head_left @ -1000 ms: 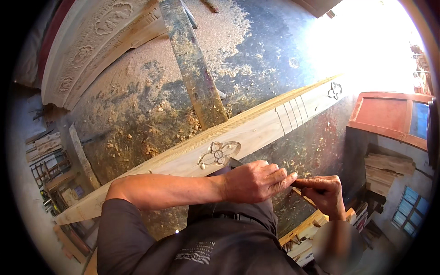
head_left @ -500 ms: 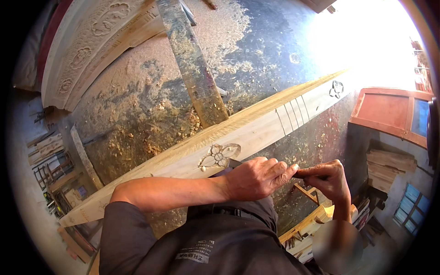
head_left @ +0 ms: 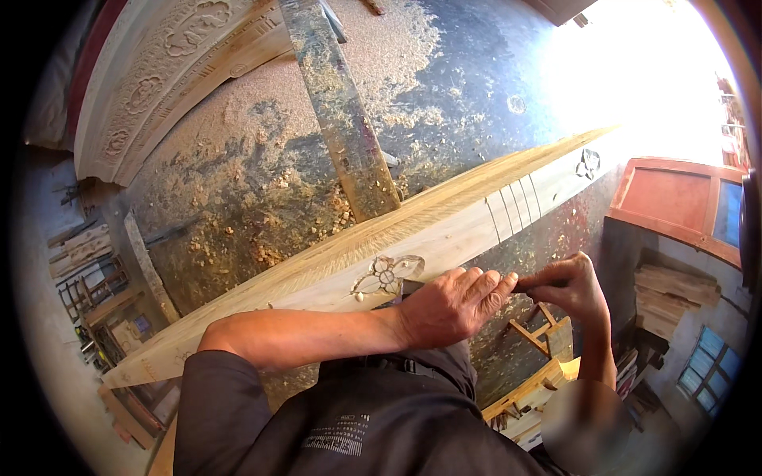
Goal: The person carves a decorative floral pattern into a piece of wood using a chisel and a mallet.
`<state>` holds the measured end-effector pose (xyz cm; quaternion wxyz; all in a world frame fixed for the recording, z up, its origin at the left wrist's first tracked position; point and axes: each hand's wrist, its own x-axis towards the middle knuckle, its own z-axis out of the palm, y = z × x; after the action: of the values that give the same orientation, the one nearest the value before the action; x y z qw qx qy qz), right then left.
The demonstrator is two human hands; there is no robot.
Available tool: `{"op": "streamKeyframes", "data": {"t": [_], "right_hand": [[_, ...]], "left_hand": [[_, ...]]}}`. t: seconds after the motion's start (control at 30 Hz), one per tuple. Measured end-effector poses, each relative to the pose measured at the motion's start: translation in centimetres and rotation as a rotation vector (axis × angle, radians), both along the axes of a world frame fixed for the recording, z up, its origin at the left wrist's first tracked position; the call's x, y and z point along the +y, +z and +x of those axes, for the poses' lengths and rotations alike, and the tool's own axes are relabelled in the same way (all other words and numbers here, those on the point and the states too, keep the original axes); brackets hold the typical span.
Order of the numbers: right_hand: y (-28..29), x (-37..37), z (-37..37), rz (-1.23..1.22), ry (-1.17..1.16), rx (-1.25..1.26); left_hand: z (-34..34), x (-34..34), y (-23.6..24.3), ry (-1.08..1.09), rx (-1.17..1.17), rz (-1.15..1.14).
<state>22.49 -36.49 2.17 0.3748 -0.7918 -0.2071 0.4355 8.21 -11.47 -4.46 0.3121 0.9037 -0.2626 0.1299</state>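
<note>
While the left hand (head_left: 452,308) hides most of it, a flat-bladed tool (head_left: 410,287) lies mid-frame.

Detail: left fingers clenched around the tool; right hand (head_left: 570,284), right of centre, curled on its other end, fingertips hard to make out. Blade beside a carved flower (head_left: 386,275) on a pale wooden beam (head_left: 456,238); contact cannot be told. Beam diagonal, far end lost in glare, upper right; left forearm (head_left: 309,337) covers part of it. Curved carved panel (head_left: 151,99), upper left, cut off by the frame.
</note>
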Motion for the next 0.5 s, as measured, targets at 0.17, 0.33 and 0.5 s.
{"op": "streamKeyframes", "data": {"t": [0.17, 0.33, 0.5], "right_hand": [[-0.5, 0.7, 1.2, -0.007, -0.045, 0.098], [-1.5, 1.0, 2.4, 0.072, -0.015, 0.105], [-2.0, 1.5, 4.0, 0.117, 0.111, -0.025]], "left_hand": [[0.3, -0.5, -0.3, 0.024, 0.059, -0.024], [0.4, -0.8, -0.7, 0.062, 0.046, 0.016], [0.9, -0.6, -0.2, 0.107, 0.04, 0.022]]}}
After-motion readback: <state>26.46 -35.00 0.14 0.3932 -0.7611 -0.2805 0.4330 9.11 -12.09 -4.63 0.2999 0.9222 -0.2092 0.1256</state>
